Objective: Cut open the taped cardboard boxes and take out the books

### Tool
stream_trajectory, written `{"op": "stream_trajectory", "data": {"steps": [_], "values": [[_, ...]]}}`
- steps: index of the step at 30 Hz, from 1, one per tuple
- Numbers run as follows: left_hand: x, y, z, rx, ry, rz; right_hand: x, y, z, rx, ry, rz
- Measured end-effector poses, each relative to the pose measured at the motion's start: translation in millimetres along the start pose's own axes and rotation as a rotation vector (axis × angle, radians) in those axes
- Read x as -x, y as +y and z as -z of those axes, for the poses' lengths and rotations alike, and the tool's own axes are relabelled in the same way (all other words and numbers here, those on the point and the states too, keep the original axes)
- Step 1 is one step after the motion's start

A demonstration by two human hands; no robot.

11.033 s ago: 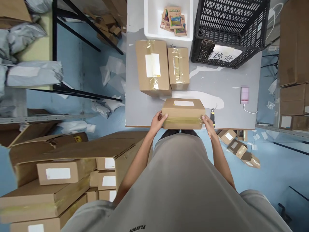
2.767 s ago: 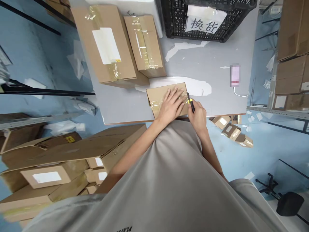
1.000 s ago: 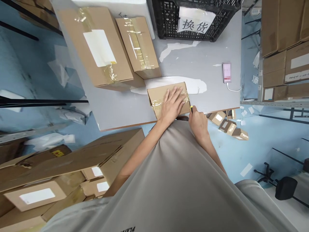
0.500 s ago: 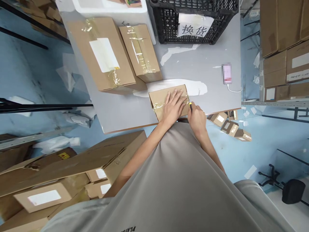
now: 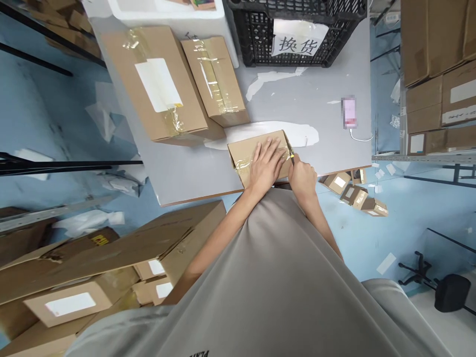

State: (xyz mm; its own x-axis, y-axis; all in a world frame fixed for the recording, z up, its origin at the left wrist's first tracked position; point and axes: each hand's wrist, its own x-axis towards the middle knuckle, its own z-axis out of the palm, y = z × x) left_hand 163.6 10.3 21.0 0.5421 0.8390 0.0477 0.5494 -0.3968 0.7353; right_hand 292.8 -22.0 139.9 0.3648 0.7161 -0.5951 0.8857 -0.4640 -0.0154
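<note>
A small taped cardboard box (image 5: 243, 151) lies near the front edge of the grey table (image 5: 186, 173). My left hand (image 5: 265, 161) rests flat on its top, fingers spread. At the box's right end, my right hand (image 5: 303, 178) is closed around a yellow-and-black box cutter (image 5: 292, 156). The cutter's tip meets the right edge of the box, beside clear tape, and most of its handle is hidden in my fist.
A large taped box (image 5: 174, 94) and a narrower one (image 5: 219, 84) stand at the back left. Behind are a black crate (image 5: 256, 44) and a white foam box (image 5: 178, 15). A phone (image 5: 349, 112) on a cable lies right. Cardboard boxes (image 5: 70, 302) fill the lower left.
The cutter has tilted and sunk slightly at the box's right edge, and a dark gap now shows along that edge. My left hand stays on the box top.
</note>
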Motion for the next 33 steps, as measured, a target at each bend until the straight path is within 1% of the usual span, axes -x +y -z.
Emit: {"op": "stream_trajectory", "data": {"steps": [3,5,7,9,11,12,14,16,18,20,22,24,26,28,29,31,32,33], "values": [[-2,-1,1.2,0.003,0.009,-0.004,12,6,4,0.014,-0.038,0.013],[-1,-1,5.0,0.000,0.012,-0.006,23,17,5,-0.024,-0.044,0.029],[4,-2,11.3,-0.011,0.044,0.015,29,34,1,-0.151,0.002,0.060],[14,-7,18.6,-0.041,0.137,0.082,22,56,-8,-0.340,0.090,0.069],[28,-18,25.0,-0.074,0.267,0.203,0,78,-25,-0.523,0.159,0.025],[36,-26,27.7,-0.082,0.328,0.279,-15,87,-35,-0.596,0.167,-0.007],[52,-44,32.4,-0.071,0.407,0.440,-51,100,-59,-0.736,0.129,-0.069],[70,-63,38.5,-0.052,0.424,0.562,-86,104,-81,-0.832,0.050,-0.091],[88,-80,47.8,-0.049,0.419,0.611,-114,100,-100,-0.903,-0.001,-0.079],[106,-94,59.8,-0.045,0.443,0.622,-134,89,-113,-0.939,-0.040,-0.048],[122,-106,71.2,-0.014,0.504,0.654,-145,73,-121,-0.944,-0.092,-0.007],[136,-119,78.3,0.049,0.572,0.702,-150,54,-127,-0.935,-0.161,0.058],[145,-131,79.3,0.135,0.632,0.755,-148,34,-129,-0.919,-0.221,0.135],[150,-142,75.0,0.218,0.683,0.818,-141,17,-126,-0.860,-0.243,0.211],[151,-145,71.7,0.248,0.701,0.849,-135,12,-122,-0.804,-0.229,0.247],[148,-151,64.5,0.287,0.708,0.884,-121,8,-110,-0.659,-0.152,0.310],[145,-152,60.8,0.308,0.693,0.878,-114,9,-102,-0.586,-0.104,0.330],[140,-153,56.9,0.337,0.654,0.853,-107,13,-94,-0.524,-0.059,0.334]]}}
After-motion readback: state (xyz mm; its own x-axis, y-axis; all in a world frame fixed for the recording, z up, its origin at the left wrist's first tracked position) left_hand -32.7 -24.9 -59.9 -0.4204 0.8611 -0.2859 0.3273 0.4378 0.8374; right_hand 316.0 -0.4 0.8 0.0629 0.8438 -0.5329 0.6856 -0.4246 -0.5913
